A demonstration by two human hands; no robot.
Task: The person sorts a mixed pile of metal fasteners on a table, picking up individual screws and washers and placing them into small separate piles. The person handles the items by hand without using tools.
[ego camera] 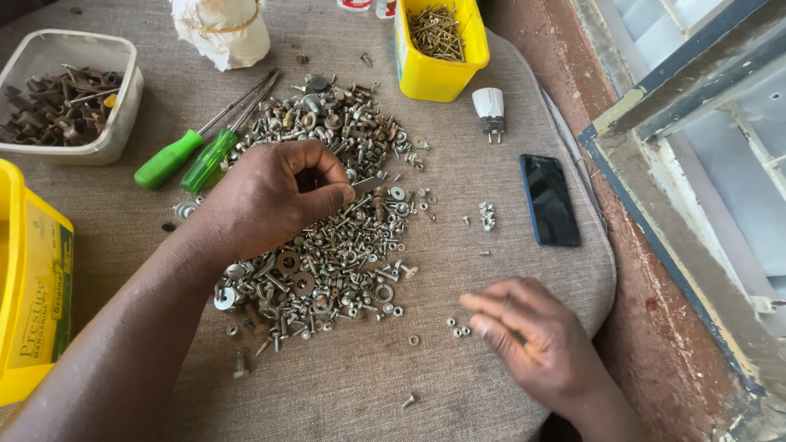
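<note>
- While the left hand [274,196] hovered over the pile of screws, nuts and washers [327,213], its thumb and forefinger were pinched together on one small metal piece [366,185], held just above the middle of the heap.
- The right hand [532,336] lay flat on the cloth [458,245], fingers apart and holding nothing, fingertips just beside a few small nuts [457,327].
- A further little cluster [487,215] sat well apart from the heap, near the phone [549,199].
- Two green screwdrivers [192,151] lay beside the pile, a yellow tub of screws [436,45] beyond it.
- Judged from this, sorting went best by lifting one piece clear before dropping it, keeping like pieces together and away from the heap's edge.
</note>
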